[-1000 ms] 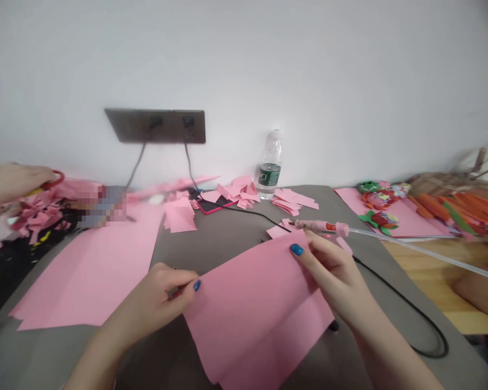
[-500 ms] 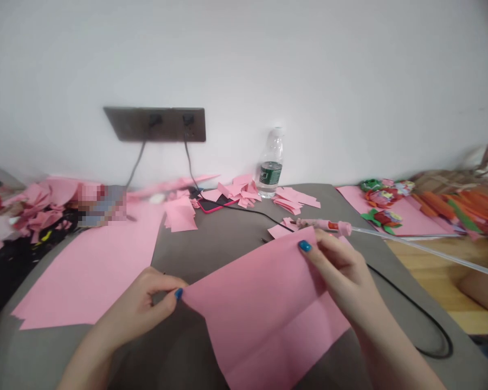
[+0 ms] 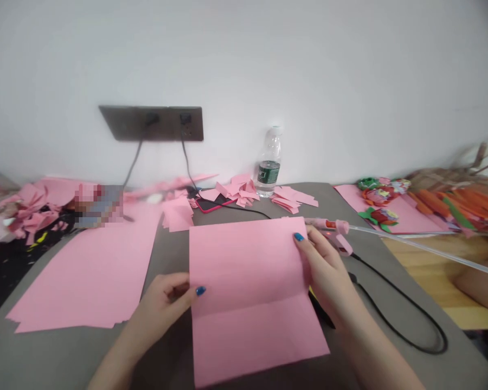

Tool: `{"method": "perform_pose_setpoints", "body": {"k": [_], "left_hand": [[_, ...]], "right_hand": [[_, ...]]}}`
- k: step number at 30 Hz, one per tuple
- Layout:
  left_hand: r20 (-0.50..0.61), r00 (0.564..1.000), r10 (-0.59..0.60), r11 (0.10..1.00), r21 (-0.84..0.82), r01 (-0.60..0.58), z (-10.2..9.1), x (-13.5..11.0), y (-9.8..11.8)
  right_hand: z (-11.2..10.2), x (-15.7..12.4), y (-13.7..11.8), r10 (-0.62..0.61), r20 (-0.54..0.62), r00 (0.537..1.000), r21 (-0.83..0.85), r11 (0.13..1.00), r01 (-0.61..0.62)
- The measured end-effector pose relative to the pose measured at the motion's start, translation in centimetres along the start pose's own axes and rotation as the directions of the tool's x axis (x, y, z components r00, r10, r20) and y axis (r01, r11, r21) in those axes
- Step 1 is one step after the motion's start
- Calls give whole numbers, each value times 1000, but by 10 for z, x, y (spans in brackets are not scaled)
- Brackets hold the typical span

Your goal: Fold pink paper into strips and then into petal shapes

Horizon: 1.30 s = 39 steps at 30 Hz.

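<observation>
A creased sheet of pink paper (image 3: 250,271) is held up in front of me, facing me nearly flat. My left hand (image 3: 168,303) pinches its left edge, thumb on the near face and fingers behind. At the upper right edge, my right hand (image 3: 323,262) grips it the same way. One fold line runs across the lower half of the sheet. Behind the right hand lies a pink glue gun (image 3: 342,244) with a clear glue stick (image 3: 415,249) sticking out. Under the sheet's right side, a dark pointed tool with a bit of yellow (image 3: 321,311) is partly hidden.
Large pink sheets (image 3: 93,271) are stacked at the left. Small pink paper pieces (image 3: 236,189) lie by a water bottle (image 3: 268,170) and a phone (image 3: 215,203). Paper flowers (image 3: 382,208) rest at the right. A black cable (image 3: 427,349) loops on the grey table (image 3: 374,346).
The pink sheet has turned from slanted to nearly upright and flattened out. My left hand has moved right and its thumb now overlaps the left edge; my right hand has shifted slightly left.
</observation>
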<state>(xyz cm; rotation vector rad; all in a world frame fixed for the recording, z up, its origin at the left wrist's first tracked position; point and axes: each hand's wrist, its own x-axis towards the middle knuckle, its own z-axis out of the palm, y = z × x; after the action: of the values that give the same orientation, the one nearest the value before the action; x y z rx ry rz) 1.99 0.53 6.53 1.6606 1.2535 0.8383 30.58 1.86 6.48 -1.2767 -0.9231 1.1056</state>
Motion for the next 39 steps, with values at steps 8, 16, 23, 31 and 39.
{"method": "perform_pose_setpoints", "body": {"k": [8, 16, 23, 31, 39], "left_hand": [[-213, 966, -146, 929, -365, 60, 13, 2, -14], [-273, 961, -31, 999, -30, 24, 11, 2, -14], [-385, 917, -103, 993, -94, 72, 11, -1, -4], [-384, 921, -68, 997, -51, 52, 4, -7, 10], [-455, 831, 319, 932, 311, -188, 2, -13, 18]], "right_hand": [[3, -7, 9, 135, 209, 969, 164, 972, -171], [3, -10, 11, 115, 123, 986, 201, 970, -138], [2, -18, 7, 198, 267, 943, 117, 965, -236], [-2, -22, 3, -108, 137, 985, 80, 992, 97], [-3, -20, -1, -334, 19, 943, -82, 939, 334]]}}
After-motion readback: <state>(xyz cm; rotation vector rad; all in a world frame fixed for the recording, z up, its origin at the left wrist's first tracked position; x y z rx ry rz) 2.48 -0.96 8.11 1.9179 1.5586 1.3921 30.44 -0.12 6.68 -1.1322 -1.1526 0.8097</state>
